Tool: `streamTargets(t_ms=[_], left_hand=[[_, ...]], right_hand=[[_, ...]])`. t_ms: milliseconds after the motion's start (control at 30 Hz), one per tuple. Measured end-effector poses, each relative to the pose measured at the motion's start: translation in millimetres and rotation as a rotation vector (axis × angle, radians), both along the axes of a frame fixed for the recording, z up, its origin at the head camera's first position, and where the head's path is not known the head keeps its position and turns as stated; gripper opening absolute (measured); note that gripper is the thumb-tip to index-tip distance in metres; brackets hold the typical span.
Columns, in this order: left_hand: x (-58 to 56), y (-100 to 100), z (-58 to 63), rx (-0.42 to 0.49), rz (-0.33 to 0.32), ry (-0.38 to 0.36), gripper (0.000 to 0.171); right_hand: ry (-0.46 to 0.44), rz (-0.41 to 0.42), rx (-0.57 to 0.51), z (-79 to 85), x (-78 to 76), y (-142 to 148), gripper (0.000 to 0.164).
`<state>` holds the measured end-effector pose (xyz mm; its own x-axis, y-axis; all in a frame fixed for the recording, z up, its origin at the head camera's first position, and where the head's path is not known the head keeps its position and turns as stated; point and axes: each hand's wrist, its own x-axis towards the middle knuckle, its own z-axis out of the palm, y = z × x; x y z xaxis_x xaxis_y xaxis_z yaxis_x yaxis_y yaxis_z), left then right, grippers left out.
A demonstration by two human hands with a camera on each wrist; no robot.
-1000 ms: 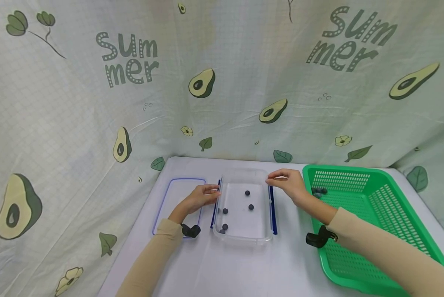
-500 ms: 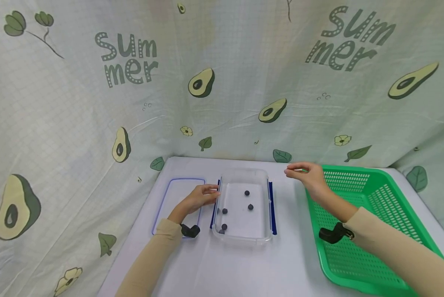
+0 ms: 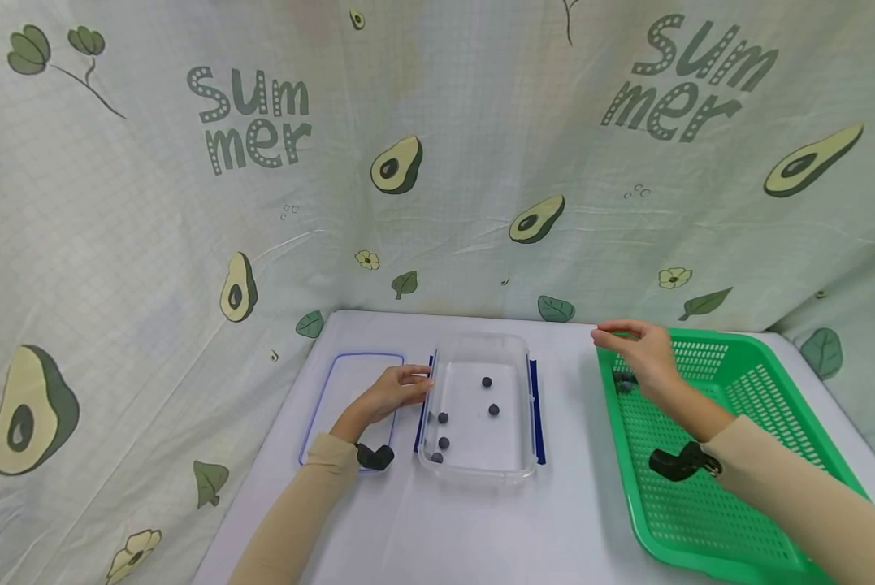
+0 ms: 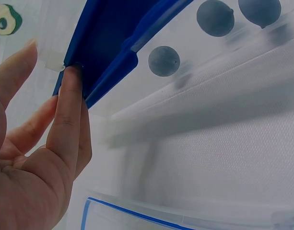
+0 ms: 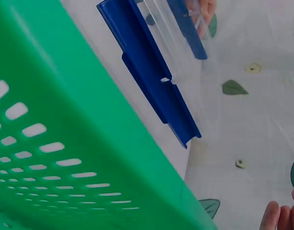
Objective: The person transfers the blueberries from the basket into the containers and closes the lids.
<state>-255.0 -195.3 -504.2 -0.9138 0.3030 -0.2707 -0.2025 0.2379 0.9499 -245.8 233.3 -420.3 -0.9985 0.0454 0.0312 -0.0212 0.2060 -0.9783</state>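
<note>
Avocado-print cloth (image 3: 437,162) reading "Summer" is hanging behind and beside a white table (image 3: 481,528). Sitting at table centre: clear plastic container (image 3: 478,467) with blue latches (image 3: 538,422) folded out on both long sides, five small dark balls (image 3: 493,409) lying scattered on its floor, mostly toward the left wall. Just left of it, the container's lid (image 3: 320,402) is lying flat, clear with a blue rim. On the right, a green slotted basket (image 3: 737,520) is standing near the container, not touching it, and a few more dark balls (image 3: 623,382) are sitting in its far left corner. Left hand (image 3: 393,390) is resting over the lid's right edge, fingers straight, fingertips (image 4: 70,91) pressing the left blue latch; nothing is curled round it. Right hand (image 3: 638,345) is hovering above the basket's far left corner, over the balls there, fingers bent and drawn toward the thumb; cannot tell whether anything is pinched between them. Right wrist view is showing only basket wall, the right latch and a few fingertips at the frame's bottom corner.
</note>
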Motion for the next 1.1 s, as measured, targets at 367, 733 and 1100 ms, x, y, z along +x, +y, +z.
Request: streamTargets(t_ms=[367, 733, 1100], left_hand=[[-0.5, -1, -0.4, 0.014, -0.009, -0.006, 0.049], [-1.2, -1, -1.6, 0.029, -0.028, -0.006, 0.051], [-0.9, -1, 0.5, 0.029, -0.010, -0.008, 0.050]], right_hand=[[0.043, -0.068, -0.096, -15.6, -2.9, 29, 0.023], [0.026, -0.148, 0.109, -37.7, -2.1, 50, 0.038], [0.006, -0.140, 0.222, -63.3, 1.6, 59, 0.041]])
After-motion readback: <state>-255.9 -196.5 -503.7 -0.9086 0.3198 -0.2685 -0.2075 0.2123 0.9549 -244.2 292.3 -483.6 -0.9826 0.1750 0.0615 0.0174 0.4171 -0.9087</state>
